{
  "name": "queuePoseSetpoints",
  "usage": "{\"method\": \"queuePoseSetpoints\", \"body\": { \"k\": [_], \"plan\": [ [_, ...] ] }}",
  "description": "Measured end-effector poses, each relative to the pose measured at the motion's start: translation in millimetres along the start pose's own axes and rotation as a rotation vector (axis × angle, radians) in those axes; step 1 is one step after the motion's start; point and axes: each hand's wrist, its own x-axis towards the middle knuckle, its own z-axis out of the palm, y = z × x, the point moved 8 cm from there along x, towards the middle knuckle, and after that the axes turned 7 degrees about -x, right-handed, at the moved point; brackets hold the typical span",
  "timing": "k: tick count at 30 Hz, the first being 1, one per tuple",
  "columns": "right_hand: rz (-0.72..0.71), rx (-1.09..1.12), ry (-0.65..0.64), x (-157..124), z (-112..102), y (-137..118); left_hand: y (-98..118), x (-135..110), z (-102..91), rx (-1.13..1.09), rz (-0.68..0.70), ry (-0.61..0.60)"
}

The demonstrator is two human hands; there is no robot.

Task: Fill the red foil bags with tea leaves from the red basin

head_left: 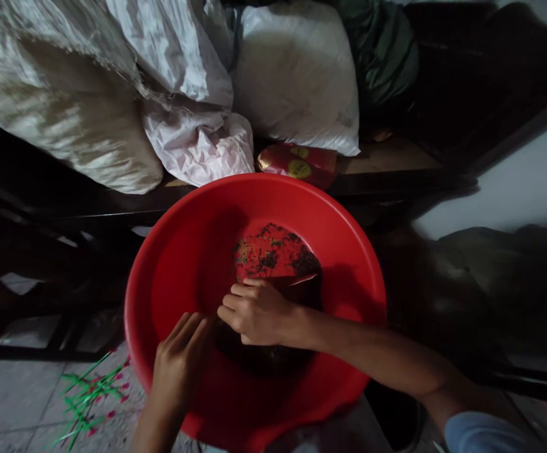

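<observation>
A big red plastic basin [179, 251] fills the middle of the view. On its bottom lies a patch of small dark and green bits [276, 255], with a darker pile under my hands. My right hand [257, 311] reaches in from the right, its fingers curled together over the pile. What they hold, if anything, is hidden. My left hand [179, 358] comes up from below and lies inside the basin near its front wall, fingers stretched out and close together, just left of my right hand.
Several white and cream sacks [296, 75] are stacked behind the basin on a dark ledge. A red packet with yellow marks [296, 163] lies just beyond the rim. Green sticks with pink tips [89, 396] lie on the tiled floor at the lower left.
</observation>
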Motion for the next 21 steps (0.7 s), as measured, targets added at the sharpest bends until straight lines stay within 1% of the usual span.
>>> {"method": "queuePoseSetpoints", "body": {
  "k": [3,6,8,10,11,13,14,15,16,17,18,19,20,21],
  "plan": [
    [0.004,-0.062,0.024,0,-5,-3,7,5,-10.7,-0.012,0.062,0.031],
    [-0.093,-0.063,-0.032,8,0,-17,8,6,-15.4,-0.053,0.095,0.039],
    [-0.144,-0.046,-0.044,10,4,-22,8,2,-13.3,-0.010,0.120,0.020],
    [-0.148,-0.065,0.002,1,5,-18,9,-5,-10.6,0.048,0.163,0.017],
    [-0.132,-0.095,0.044,-9,3,-11,10,-9,-10.6,0.068,0.184,0.032],
    [-0.079,-0.200,0.144,-45,-4,14,10,-15,-12.3,0.085,0.201,0.072],
    [-0.025,-0.274,0.199,-70,-9,32,9,-17,-14.9,0.091,0.199,0.100],
    [0.020,-0.345,0.225,-100,-13,53,7,-18,-17.9,0.095,0.185,0.125],
    [0.102,-0.405,0.239,-132,-17,79,4,-19,-21.6,0.093,0.159,0.149],
    [0.225,-0.455,0.263,-167,-24,107,1,-18,-25.3,0.087,0.117,0.167],
    [0.319,-0.476,0.311,-202,-32,130,-4,-18,-29.4,0.075,0.065,0.190],
    [0.434,-0.502,0.397,-236,-43,149,-8,-18,-33.0,0.054,0.009,0.215],
    [0.488,-0.509,0.420,-263,-49,159,-12,-18,-34.6,0.020,-0.046,0.229],
    [0.537,-0.505,0.437,-284,-53,162,-16,-19,-33.8,-0.019,-0.096,0.235]
  ]
}}
